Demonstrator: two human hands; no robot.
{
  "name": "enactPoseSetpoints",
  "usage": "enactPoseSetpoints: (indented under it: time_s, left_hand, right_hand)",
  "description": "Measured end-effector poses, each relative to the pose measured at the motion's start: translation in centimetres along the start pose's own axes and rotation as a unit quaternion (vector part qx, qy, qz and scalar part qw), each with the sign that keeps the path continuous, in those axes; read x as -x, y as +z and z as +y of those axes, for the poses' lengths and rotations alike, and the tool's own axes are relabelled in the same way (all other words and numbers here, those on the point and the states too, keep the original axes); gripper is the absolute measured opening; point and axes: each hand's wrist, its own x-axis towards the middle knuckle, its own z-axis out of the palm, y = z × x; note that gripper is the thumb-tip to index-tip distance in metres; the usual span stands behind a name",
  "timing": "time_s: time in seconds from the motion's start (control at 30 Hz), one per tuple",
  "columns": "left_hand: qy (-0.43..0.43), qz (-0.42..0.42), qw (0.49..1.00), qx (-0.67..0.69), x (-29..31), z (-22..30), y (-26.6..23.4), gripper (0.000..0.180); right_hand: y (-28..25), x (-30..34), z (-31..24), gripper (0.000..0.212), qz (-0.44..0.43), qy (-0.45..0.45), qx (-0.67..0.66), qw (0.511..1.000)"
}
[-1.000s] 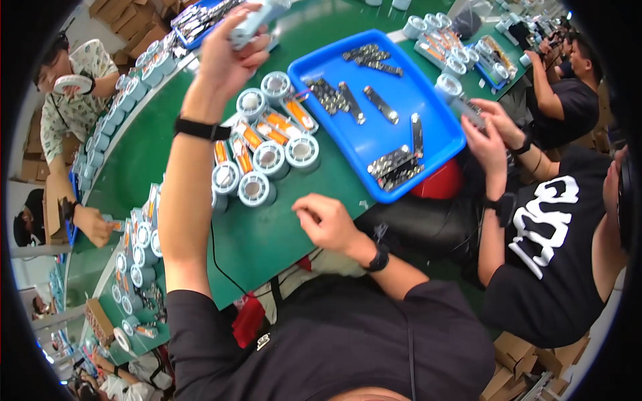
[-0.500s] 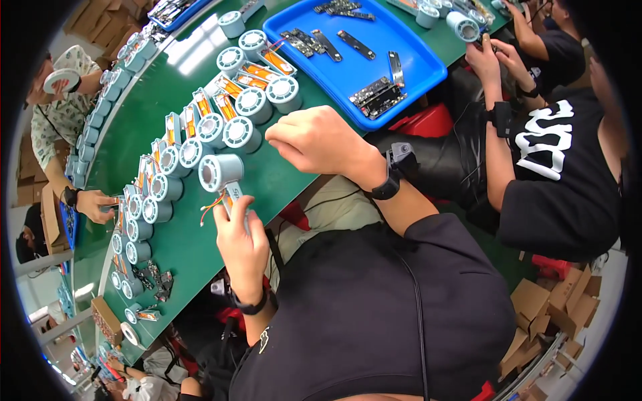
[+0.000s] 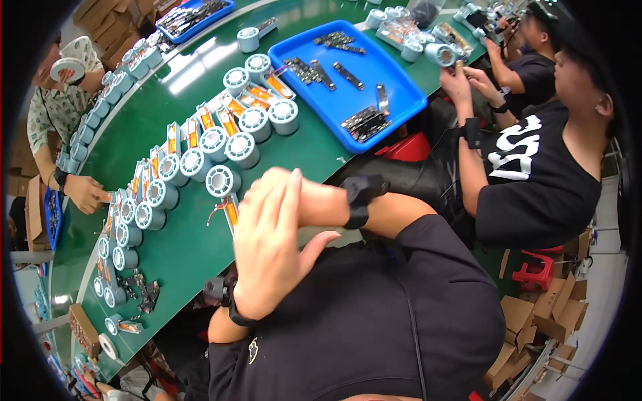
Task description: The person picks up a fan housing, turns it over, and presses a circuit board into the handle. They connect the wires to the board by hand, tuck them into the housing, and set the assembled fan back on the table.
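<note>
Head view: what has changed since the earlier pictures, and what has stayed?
The left hand, raised over the table a second ago, has come down toward the body and now overlaps the right hand, which has drawn back too. Half a second ago the left hand gripped the near fan; whether it still does is hidden. The blue tray and rows of fans stayed put.

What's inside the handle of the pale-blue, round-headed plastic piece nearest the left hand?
An orange strip shows in the upper handle; thin red wiring lies beside it. The left hand covers the lower end; anything inside there is hidden.
</note>
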Motion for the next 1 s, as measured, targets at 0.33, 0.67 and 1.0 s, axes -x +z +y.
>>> enactPoseSetpoints:
  time_s: [0.33, 0.67, 1.0]
  left_hand:
    - [0.070, -0.155, 0.971, 0.168, -3.0, -0.5, 5.2, 0.059]
    - [0.121, -0.241, 0.925, 0.268, -4.6, -0.2, 7.8, 0.045]
    - [0.193, -0.289, 0.913, 0.215, -5.3, 1.7, 8.8, 0.042]
  right_hand:
    - [5.0, -0.9, -1.8, 0.028, -0.186, 0.094, 0.073, 0.975]
    - [3.5, 2.0, 1.1, 0.025, -0.057, 0.064, 0.019, 0.996]
    - [0.2, 1.5, 1.0, 0.013, 0.161, 0.124, -0.319, 0.926]
